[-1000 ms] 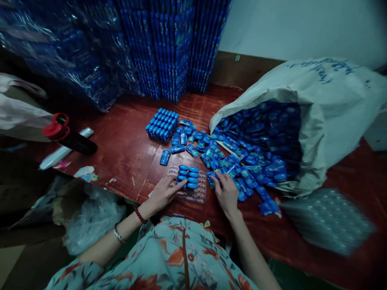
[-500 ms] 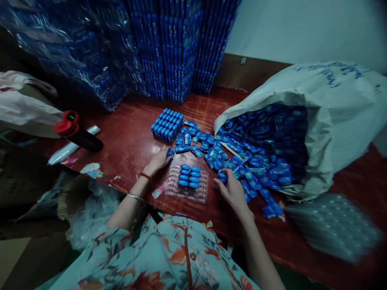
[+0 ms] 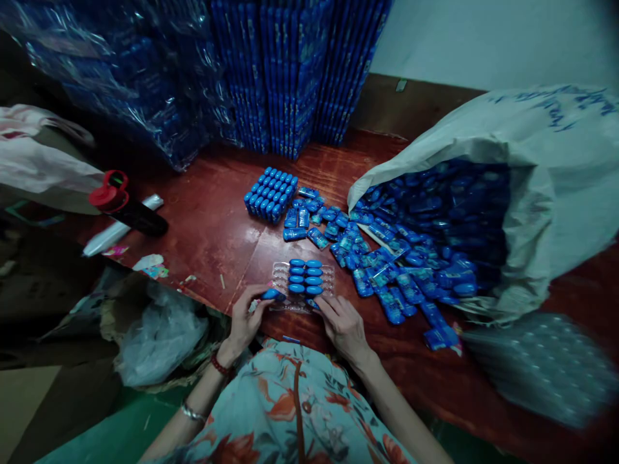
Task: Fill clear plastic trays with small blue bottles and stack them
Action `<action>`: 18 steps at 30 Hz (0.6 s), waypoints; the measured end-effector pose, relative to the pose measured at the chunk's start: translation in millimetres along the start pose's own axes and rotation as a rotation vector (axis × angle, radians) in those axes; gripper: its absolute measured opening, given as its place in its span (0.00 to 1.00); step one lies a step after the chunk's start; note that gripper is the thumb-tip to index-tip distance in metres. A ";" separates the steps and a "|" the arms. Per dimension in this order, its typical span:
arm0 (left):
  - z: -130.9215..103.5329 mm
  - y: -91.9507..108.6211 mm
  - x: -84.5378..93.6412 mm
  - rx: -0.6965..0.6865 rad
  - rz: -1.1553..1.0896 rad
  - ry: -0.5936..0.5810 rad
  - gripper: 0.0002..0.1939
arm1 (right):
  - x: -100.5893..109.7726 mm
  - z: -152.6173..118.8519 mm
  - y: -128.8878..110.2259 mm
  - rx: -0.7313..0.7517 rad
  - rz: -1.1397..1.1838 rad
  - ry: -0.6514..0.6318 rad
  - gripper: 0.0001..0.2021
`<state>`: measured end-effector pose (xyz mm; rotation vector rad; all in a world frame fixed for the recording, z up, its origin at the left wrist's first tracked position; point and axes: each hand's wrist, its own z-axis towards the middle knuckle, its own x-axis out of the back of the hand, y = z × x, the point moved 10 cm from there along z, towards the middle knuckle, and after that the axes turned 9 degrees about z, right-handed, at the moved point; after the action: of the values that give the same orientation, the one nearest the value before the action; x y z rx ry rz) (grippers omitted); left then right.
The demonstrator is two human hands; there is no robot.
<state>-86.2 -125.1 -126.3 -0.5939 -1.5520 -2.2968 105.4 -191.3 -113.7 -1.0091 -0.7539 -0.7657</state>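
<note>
A clear plastic tray (image 3: 327, 283) lies near the table's front edge, with two columns of blue capsule-shaped pieces (image 3: 297, 271) in its middle. At its left front corner, my left hand (image 3: 245, 317) pinches a blue piece (image 3: 273, 294). My right hand (image 3: 344, 325) reaches the tray's right front part, its fingers closed on a blue piece (image 3: 314, 303) by the right column. Behind the tray stands a stacked block of blue pieces (image 3: 271, 193). Loose blue wrapped packets (image 3: 351, 245) spread to the right, out of a big white sack (image 3: 536, 161).
Tall stacks of blue packages (image 3: 290, 77) stand at the back. To the left are a black bottle with a red lid (image 3: 145, 219) and a plastic roll (image 3: 109, 238). Clear trays (image 3: 546, 367) lie at the right front, and plastic bags (image 3: 159, 335) hang below the left edge.
Both hands have come in toward the tray's front, the left from the upper left and the right from the packets. The view has shifted slightly.
</note>
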 end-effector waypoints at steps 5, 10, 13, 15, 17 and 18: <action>-0.1 38.5 -29.8 -0.293 0.036 -0.135 0.07 | -11.0 17.2 -12.4 0.091 -0.176 -0.145 0.13; -1.3 49.5 -43.9 -0.428 0.119 -0.206 0.08 | -16.4 24.8 -13.4 0.057 -0.186 -0.198 0.13; -2.4 54.6 -49.5 -0.486 0.197 -0.232 0.10 | -16.8 21.9 -11.3 0.044 -0.196 -0.158 0.13; 0.1 56.0 -52.4 -0.509 0.213 -0.240 0.10 | -16.6 18.5 -8.3 0.053 -0.193 -0.107 0.14; 6.7 50.2 -53.4 -0.473 0.172 -0.236 0.09 | -15.6 14.6 -3.8 0.075 -0.161 -0.041 0.14; 10.4 44.9 -53.5 -0.443 0.144 -0.230 0.09 | -15.1 12.7 -1.1 0.090 -0.138 -0.008 0.14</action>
<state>-16.9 -130.9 -113.4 -1.0752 -1.0368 -2.5387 94.3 -177.0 -121.4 -0.8867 -0.8645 -0.8395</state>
